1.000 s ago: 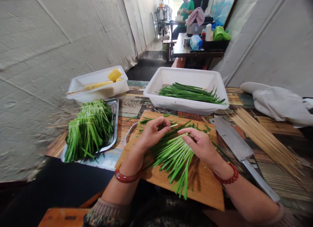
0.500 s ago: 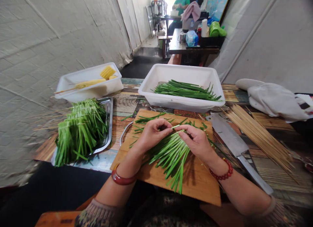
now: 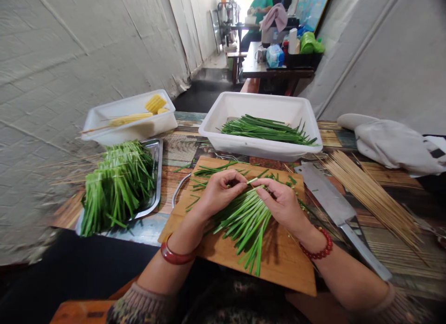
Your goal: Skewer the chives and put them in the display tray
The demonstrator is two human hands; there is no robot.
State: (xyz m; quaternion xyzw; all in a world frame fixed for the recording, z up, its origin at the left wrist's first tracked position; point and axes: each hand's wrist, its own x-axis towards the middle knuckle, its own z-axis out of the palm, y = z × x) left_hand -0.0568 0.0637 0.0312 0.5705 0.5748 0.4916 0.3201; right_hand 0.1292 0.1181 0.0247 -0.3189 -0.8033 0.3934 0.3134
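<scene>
Over a wooden cutting board (image 3: 292, 278), my left hand (image 3: 225, 189) and my right hand (image 3: 278, 198) meet fingertip to fingertip at the pale stem ends of a bunch of garlic chives (image 3: 244, 221). The green leaves fan out below them toward me. Each hand is closed, thumb against fingers, with a short whitish stem piece (image 3: 252, 180) showing between the two. Whether a skewer runs through the stems is hidden by my fingers. Loose chive bits (image 3: 212, 169) lie along the board's far edge.
Skewered chives (image 3: 118, 184) fill a metal tray (image 3: 156, 175) at left. Behind stand a white bin (image 3: 261, 149) of chives and another bin (image 3: 139, 131) with corn (image 3: 155, 102). A cleaver (image 3: 327, 194) and bamboo skewers (image 3: 376, 198) lie right. A person (image 3: 263, 8) is in the background.
The whole view has shifted very slightly. Both hands keep nearly the same grip and place on the chives.
</scene>
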